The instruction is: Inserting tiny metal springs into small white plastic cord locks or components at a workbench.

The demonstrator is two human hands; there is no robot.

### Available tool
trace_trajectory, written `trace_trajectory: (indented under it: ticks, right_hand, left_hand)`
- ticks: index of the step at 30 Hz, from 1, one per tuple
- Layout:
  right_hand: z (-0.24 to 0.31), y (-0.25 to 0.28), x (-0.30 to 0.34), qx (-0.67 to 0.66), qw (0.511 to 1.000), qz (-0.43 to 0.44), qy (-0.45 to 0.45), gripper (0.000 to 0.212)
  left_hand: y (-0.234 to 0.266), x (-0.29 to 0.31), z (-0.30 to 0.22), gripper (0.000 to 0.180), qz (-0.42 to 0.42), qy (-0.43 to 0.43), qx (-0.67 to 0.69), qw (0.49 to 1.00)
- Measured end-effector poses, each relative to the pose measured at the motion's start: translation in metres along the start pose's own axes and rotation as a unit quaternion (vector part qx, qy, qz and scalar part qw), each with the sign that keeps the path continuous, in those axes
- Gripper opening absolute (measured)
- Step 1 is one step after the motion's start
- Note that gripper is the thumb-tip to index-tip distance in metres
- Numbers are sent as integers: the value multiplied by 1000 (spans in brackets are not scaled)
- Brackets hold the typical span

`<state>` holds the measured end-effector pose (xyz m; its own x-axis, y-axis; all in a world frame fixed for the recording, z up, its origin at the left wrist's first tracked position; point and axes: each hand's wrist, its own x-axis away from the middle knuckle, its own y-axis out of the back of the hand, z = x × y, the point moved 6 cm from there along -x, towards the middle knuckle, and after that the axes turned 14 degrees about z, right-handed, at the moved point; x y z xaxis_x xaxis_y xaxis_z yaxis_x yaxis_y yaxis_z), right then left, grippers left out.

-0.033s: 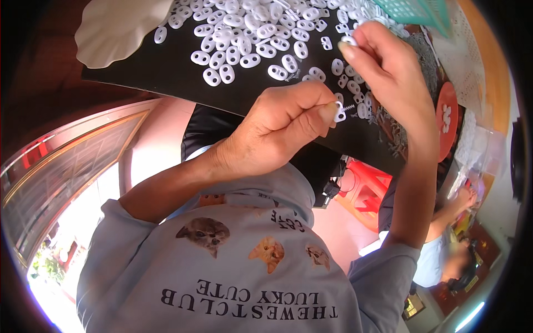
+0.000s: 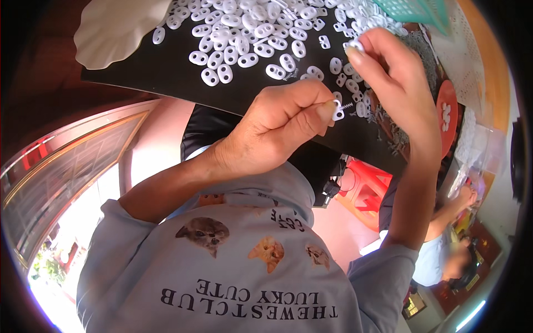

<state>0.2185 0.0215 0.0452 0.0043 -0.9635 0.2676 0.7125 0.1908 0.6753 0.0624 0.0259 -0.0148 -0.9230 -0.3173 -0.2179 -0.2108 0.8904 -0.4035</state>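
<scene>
My left hand (image 2: 280, 127) is closed in a pinch at the near edge of the black tabletop (image 2: 166, 72). Between thumb and fingers it grips a small white two-hole cord-lock part (image 2: 338, 115), partly covered by the fingertips. A thin coil spring (image 2: 347, 105) sticks out from this part toward the right. Farther up and to the right, my right hand (image 2: 397, 80) pinches another small white plastic part (image 2: 356, 45), mostly hidden by the fingers. Loose white oval two-hole parts (image 2: 230, 54) are heaped beyond both hands.
A cream scalloped tray (image 2: 114, 36) lies at the far left, a teal basket (image 2: 416, 10) at the far right. Grey springs (image 2: 419, 53) are piled right of my right hand, near a red dish (image 2: 447, 133) with white pieces. A red stool (image 2: 366, 191) and another person (image 2: 436, 258) are beyond.
My right hand has shifted slightly right and down with its white part. My left hand keeps its grip, almost unmoved.
</scene>
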Motion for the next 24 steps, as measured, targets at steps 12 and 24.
trace_trajectory:
  ticks: [12,24]
  right_hand:
    - [-6,-20,67,-237,971,30,12,19]
    - [-5,-28,70,-172,982,30,75,21]
  left_hand:
    - [-12,-5,-2,17,46,112,-4,993]
    - [-19,-6,-8,12,76,118,-78,987]
